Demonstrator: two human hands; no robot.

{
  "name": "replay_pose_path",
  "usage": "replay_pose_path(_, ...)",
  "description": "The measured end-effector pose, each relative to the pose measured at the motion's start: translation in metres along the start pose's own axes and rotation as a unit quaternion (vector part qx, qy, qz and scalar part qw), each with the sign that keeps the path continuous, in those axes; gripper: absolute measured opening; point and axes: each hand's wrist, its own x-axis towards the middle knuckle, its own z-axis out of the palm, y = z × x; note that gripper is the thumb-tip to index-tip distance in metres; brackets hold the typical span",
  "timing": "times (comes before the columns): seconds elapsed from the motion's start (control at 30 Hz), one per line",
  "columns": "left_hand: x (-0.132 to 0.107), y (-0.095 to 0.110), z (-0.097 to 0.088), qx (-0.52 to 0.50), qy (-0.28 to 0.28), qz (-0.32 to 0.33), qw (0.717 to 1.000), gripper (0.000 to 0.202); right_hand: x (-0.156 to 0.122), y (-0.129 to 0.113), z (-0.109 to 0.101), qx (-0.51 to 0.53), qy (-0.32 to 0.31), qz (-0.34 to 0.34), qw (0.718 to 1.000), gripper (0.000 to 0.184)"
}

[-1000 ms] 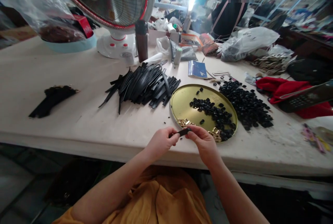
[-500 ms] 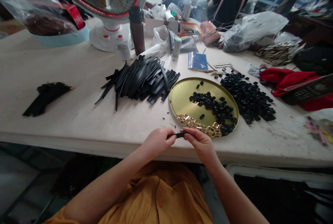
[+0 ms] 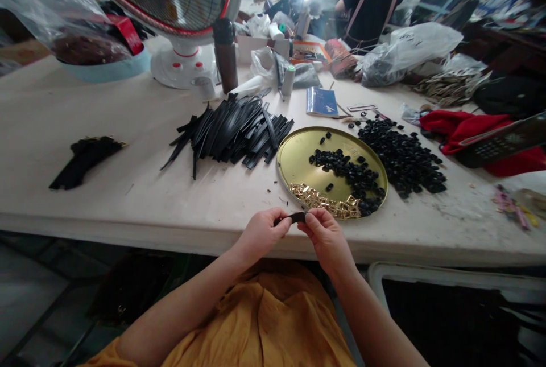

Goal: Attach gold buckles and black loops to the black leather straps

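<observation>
Between my two hands runs a short black strap (image 3: 297,217), held just over the table's front edge. My left hand (image 3: 268,230) pinches one end and my right hand (image 3: 326,235) grips the other; any small fitting on it is hidden by the fingers. Right behind them lies a round gold tray (image 3: 294,156). Gold buckles (image 3: 318,198) are heaped along its near rim, with small black pieces (image 3: 341,169) across its middle and right side. A pile of black strips (image 3: 232,128) lies left of the tray.
More black pieces (image 3: 403,156) are heaped right of the tray. A bundle of black straps (image 3: 85,162) lies far left. Behind stand a fan (image 3: 183,65), a dark bottle (image 3: 225,57), a thread spool (image 3: 289,79) and a blue booklet (image 3: 322,102). Another person (image 3: 373,3) is farther back.
The strap between my hands now bends into a slight arch, and my right fingers have shifted along its end. The whole view has moved a little.
</observation>
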Motion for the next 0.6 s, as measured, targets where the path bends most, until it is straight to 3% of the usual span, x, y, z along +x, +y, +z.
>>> replay_pose_path(0.2, -0.011, -0.004, 0.009, 0.000, 0.054, 0.027, 0.998, 0.024, -0.008, 0.007, 0.004, 0.089, -0.012, 0.079, 0.993, 0.024)
replay_pose_path(0.47, -0.019, -0.007, 0.006, 0.012, 0.055, 0.035, 0.998, 0.026, -0.013, 0.014, 0.006, 0.115, -0.018, 0.137, 0.984, 0.023)
replay_pose_path(0.6, -0.019, -0.007, 0.006, 0.020, 0.068, 0.023, 0.997, 0.028, -0.009, 0.013, 0.005, 0.084, -0.005, 0.096, 0.992, 0.022)
